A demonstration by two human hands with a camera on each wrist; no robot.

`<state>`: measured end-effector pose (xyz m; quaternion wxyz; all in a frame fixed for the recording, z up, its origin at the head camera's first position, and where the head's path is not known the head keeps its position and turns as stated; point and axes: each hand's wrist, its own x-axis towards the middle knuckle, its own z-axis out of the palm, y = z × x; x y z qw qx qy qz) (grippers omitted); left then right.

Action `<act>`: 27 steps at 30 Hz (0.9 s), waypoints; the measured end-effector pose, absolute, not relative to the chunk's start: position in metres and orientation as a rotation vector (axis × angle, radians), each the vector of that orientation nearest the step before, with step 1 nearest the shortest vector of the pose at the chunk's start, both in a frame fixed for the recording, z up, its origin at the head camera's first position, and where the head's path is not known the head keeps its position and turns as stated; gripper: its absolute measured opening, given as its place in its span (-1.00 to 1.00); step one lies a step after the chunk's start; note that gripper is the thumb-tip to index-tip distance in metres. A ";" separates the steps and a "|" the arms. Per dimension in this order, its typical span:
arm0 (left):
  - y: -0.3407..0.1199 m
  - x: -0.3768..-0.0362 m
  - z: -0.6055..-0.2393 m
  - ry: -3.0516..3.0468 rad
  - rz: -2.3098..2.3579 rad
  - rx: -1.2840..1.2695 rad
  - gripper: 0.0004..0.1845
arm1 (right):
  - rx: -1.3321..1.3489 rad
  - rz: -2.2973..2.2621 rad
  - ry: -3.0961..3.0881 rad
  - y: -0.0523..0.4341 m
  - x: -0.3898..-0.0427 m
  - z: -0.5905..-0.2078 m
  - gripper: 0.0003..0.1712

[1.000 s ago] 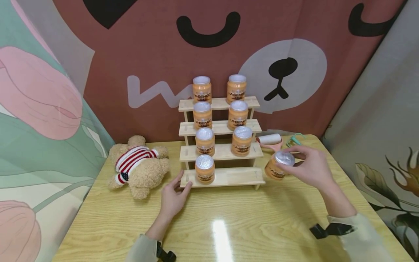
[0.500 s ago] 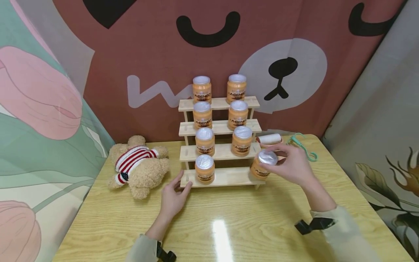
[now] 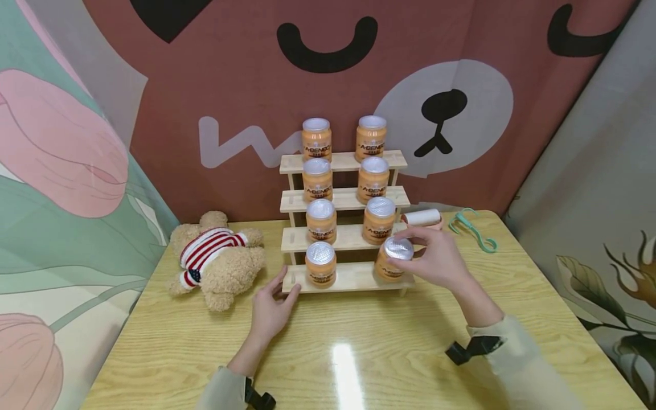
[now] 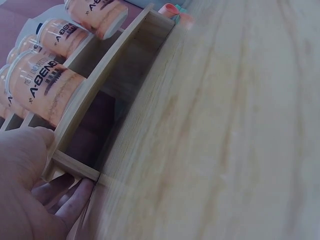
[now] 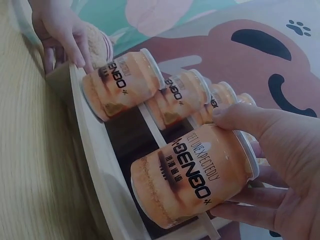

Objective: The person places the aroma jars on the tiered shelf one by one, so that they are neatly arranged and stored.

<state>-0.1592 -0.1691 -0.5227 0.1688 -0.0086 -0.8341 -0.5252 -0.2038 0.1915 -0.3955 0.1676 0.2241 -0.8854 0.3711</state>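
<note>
As seven jars filled the rack (image 3: 353,277), the right hand (image 3: 435,261), fingers curled around the eighth jar (image 3: 390,263), lowered it toward the bottom step; the left hand (image 3: 270,307), fingers straight, steadied the rack's corner.

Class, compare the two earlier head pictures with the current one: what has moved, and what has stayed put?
The right hand, gripping an orange jar, has carried it leftward from beside the wooden rack to the right end of its bottom step; whether it rests there is unclear. It has not let go. The left hand stays at the rack's left front corner; the seven shelved jars and teddy bear are unchanged.
</note>
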 end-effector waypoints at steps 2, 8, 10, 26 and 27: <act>-0.169 -0.159 -0.523 -2.372 -1.490 -0.021 -0.36 | 0.660 1.069 -2.516 0.188 -0.205 -0.397 -0.50; -0.168 -0.157 -0.523 -2.372 -1.483 -0.027 -0.37 | 0.740 1.126 -2.506 0.182 -0.206 -0.401 -0.52; -0.168 -0.158 -0.523 -2.372 -1.490 -0.028 -0.36 | 0.760 1.126 -2.501 0.179 -0.207 -0.402 -0.53; -0.165 -0.157 -0.523 -2.364 -1.528 -0.033 -0.36 | 0.673 0.925 -2.514 0.174 -0.207 -0.410 -0.53; -0.165 -0.157 -0.523 -2.362 -1.525 -0.031 -0.35 | 0.670 0.924 -2.514 0.173 -0.207 -0.410 -0.53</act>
